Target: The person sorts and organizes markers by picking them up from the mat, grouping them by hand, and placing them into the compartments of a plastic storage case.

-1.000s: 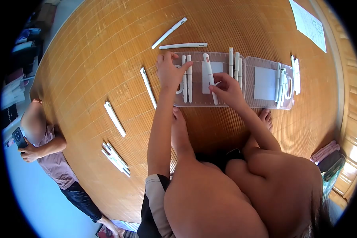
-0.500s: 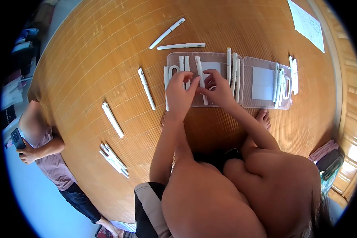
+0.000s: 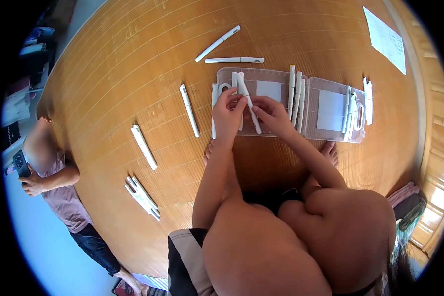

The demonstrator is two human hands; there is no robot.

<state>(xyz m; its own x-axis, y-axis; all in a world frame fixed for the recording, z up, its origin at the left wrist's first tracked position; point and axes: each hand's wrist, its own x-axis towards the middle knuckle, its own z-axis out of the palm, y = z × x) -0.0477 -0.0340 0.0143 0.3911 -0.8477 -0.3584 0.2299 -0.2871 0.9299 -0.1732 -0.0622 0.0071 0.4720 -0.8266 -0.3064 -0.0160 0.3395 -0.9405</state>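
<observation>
A white capped marker stands slanted between my hands, over the clear plastic case. My left hand pinches it from the left near its middle. On the other side, the fingers of my right hand close on the same marker a little lower. Behind my left fingers, other white markers in the case are partly hidden. Several markers lie side by side along the hinge edge, right of my right hand. A white paper shows in this half of the case.
The case's other half lies opened out to the right with markers in it. Loose white markers lie on the wooden floor to the left and beyond. A printed sheet is at far right. A person holding a phone sits at left.
The marker's top has tilted left toward the markers in the case. My left fingers have closed in on it, while my right hand keeps its hold. The view has shifted slightly.
</observation>
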